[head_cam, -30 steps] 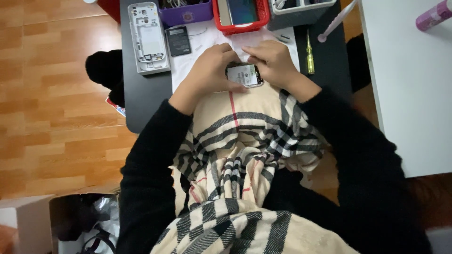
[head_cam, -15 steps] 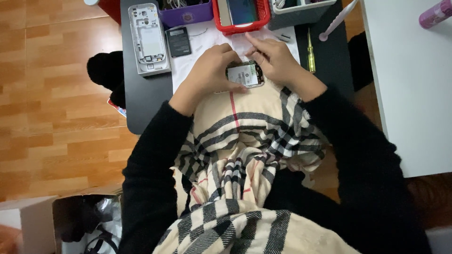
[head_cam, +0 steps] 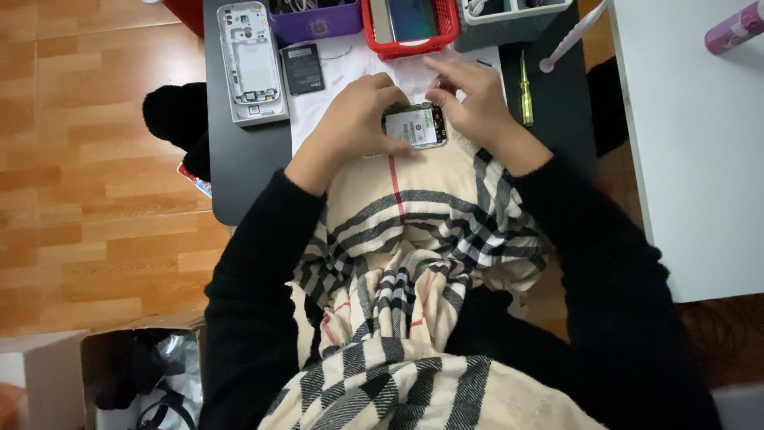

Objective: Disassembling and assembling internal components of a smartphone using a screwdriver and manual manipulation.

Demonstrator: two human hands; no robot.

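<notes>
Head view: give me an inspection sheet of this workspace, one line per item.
Surface: dark desk with a white sheet under the work.
Job's things: opened phone, its inner parts showing, at the near edge.
Clutter: white phone frame, black battery, yellow-handled screwdriver, purple tray, red basket, grey tray.
Grippers: left hand holds the phone's left side; right hand grips its right side, fingertips above it.
Cables: thin wire by the battery.
Surroundings: wooden floor, white table with a pink can, open cardboard box.
</notes>
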